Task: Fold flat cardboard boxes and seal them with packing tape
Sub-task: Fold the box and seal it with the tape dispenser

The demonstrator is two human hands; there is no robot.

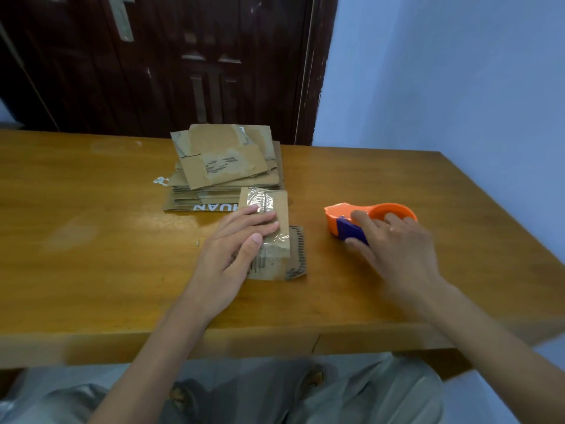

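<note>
the left hand (237,240) presses flat, fingers together, on the taped small cardboard box (269,237) mid-table, near the flat cardboard stack (226,166). right hand (394,240), fingers curled, grips the orange tape dispenser (339,214) to the right.

orange-and-purple tape dispenser (367,220), brown cardboard stack (226,166)

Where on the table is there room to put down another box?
Bare wood lies left of the cardboard stack and the left hand, reaching the table's left edge. More lies along the near edge, and beyond the orange tape dispenser. The middle is crowded: small box, both hands, right hand on the dispenser.
</note>
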